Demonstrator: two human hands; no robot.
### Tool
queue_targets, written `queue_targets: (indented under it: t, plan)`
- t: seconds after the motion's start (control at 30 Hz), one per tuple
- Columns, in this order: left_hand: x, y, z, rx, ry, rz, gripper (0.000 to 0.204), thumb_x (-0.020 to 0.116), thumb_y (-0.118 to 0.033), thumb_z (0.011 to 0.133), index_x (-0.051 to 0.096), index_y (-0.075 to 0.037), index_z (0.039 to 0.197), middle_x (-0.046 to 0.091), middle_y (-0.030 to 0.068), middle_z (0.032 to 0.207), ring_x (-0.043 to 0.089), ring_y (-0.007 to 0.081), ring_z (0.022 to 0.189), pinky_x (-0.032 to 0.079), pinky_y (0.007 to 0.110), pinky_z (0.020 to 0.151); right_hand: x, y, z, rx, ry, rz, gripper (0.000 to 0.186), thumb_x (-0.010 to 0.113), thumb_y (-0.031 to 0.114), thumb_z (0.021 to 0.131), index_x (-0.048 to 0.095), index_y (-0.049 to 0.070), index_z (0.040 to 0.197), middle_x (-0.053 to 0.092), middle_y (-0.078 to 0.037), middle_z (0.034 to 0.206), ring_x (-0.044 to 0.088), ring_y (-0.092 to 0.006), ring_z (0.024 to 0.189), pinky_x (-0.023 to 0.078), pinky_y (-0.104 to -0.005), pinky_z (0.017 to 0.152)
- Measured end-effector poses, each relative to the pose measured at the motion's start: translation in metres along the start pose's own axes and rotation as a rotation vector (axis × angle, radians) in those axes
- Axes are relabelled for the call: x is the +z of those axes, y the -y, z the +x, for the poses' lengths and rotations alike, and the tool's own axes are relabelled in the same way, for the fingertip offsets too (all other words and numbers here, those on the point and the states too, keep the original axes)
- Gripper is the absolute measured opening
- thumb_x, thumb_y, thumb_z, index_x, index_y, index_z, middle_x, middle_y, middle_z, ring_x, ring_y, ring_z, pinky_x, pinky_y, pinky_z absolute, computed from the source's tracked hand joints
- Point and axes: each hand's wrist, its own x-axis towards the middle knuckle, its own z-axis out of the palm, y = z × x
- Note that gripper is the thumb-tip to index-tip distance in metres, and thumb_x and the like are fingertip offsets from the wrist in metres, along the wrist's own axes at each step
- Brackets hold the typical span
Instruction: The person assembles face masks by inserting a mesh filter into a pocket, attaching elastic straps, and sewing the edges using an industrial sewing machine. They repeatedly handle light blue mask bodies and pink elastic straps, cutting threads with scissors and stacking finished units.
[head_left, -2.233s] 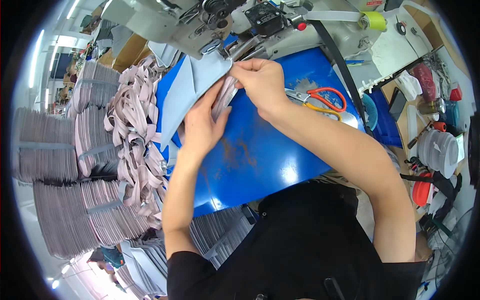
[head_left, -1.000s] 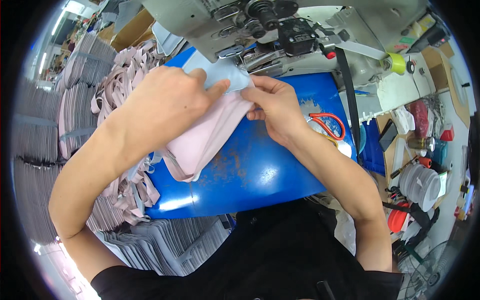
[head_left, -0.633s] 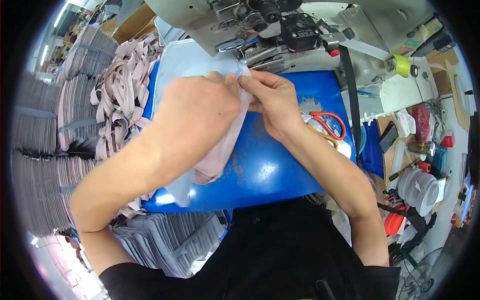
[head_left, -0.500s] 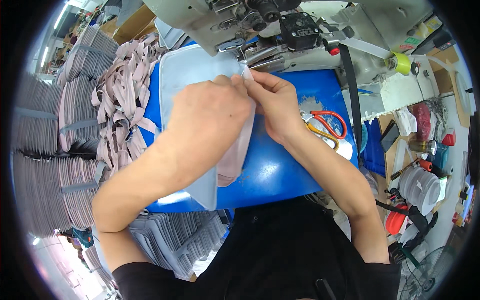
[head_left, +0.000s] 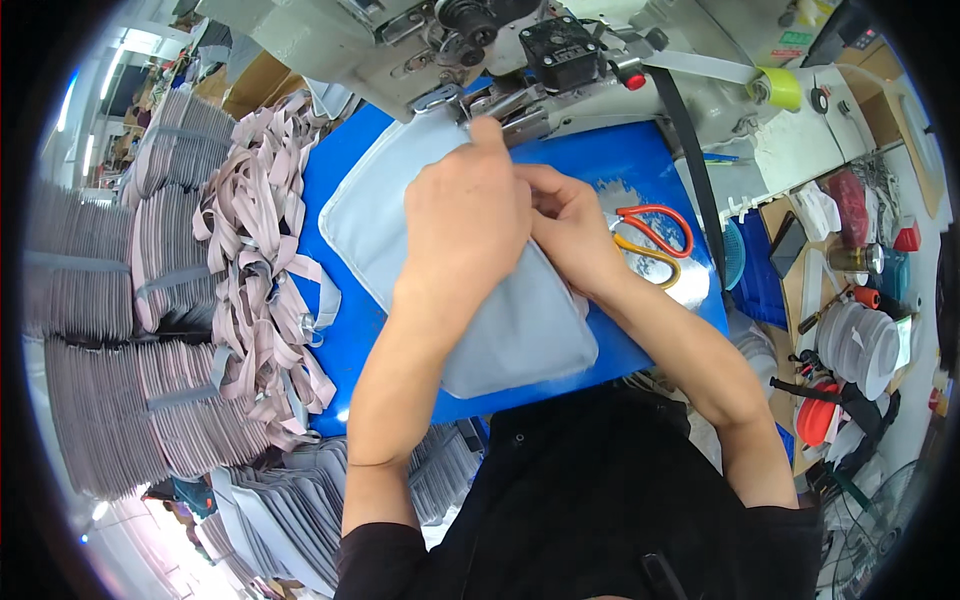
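A light grey-blue fabric panel (head_left: pixel 525 335) with rounded corners and a pale stitched edge lies tilted on the blue table. Its far end reaches under the sewing machine head (head_left: pixel 455 75). My left hand (head_left: pixel 465 215) is closed over the panel's right edge, one finger raised toward the machine's needle area; its other fingertips are hidden. Against it, my right hand (head_left: pixel 575 230) is closed with curled fingers at the same edge, pinching the fabric. A sliver of pinkish cloth shows below the right hand. Scissors (head_left: pixel 650 240) with red and orange handles lie right of that hand.
A heap of pink-grey straps (head_left: pixel 262 260) hangs at the table's left. Beyond it stand tied stacks of panels (head_left: pixel 95 410), with more grey panels (head_left: pixel 300 500) below the table. A black strap (head_left: pixel 685 150) runs down on the right, near a shelf with spools (head_left: pixel 860 345).
The panel has turned, its near end swinging right across the table and covering most of the pink strip. My left arm has swung inward. The view has shifted slightly.
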Motion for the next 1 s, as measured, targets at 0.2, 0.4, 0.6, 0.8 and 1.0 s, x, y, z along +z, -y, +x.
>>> queue_targets:
  t: [0.2, 0.4, 0.6, 0.8, 1.0]
  plan:
    - [0.01, -0.007, -0.094, 0.338, -0.246, -0.144, 0.052, 0.08, -0.012, 0.078, 0.063, -0.003, 0.126, 0.07, 0.0159, 0.128, 0.07, 0.0352, 0.109, 0.054, 0.045, 0.087, -0.025, 0.028, -0.069, -0.027, 0.071, -0.272, 0.043, 0.073, 0.001, 0.093, 0.071, 0.006, 0.135, 0.064, -0.012, 0.125, 0.069, -0.0168, 0.097, 0.058, -0.0288, 0.083]
    - [0.037, -0.01, -0.134, 0.556, -0.396, -0.224, 0.035, 0.082, -0.006, 0.073, 0.074, -0.001, 0.107, 0.076, 0.0125, 0.118, 0.072, 0.0295, 0.107, 0.058, 0.039, 0.086, -0.027, 0.05, -0.109, 0.357, 0.04, 0.004, 0.03, 0.071, 0.006, 0.099, 0.072, 0.0, 0.128, 0.06, -0.003, 0.105, 0.065, -0.0065, 0.076, 0.054, -0.0221, 0.049]
    - [0.025, -0.015, -0.129, 0.589, -0.444, -0.223, 0.024, 0.078, -0.002, 0.078, 0.076, 0.003, 0.102, 0.077, 0.0141, 0.11, 0.074, 0.0276, 0.097, 0.059, 0.036, 0.078, -0.015, 0.048, -0.112, 0.349, -0.008, 0.221, 0.022, 0.067, 0.007, 0.103, 0.075, -0.001, 0.122, 0.061, -0.003, 0.102, 0.07, -0.0095, 0.083, 0.064, -0.0254, 0.064]
    - [0.014, 0.001, -0.099, 0.599, -0.41, -0.219, 0.024, 0.078, -0.001, 0.078, 0.076, 0.003, 0.101, 0.077, 0.014, 0.109, 0.074, 0.0265, 0.097, 0.058, 0.036, 0.078, -0.006, 0.038, -0.076, 0.291, 0.023, 0.322, 0.022, 0.066, 0.007, 0.104, 0.075, -0.002, 0.123, 0.063, -0.002, 0.101, 0.072, -0.0115, 0.089, 0.065, -0.0274, 0.069]
    - [0.013, 0.025, -0.064, 0.636, -0.401, -0.19, 0.025, 0.077, -0.002, 0.076, 0.075, 0.002, 0.101, 0.077, 0.0133, 0.108, 0.074, 0.0268, 0.098, 0.058, 0.037, 0.08, 0.003, 0.032, -0.038, 0.292, 0.049, 0.271, 0.026, 0.065, 0.01, 0.106, 0.072, 0.0, 0.129, 0.073, -0.006, 0.105, 0.074, -0.0128, 0.09, 0.065, -0.0291, 0.071]
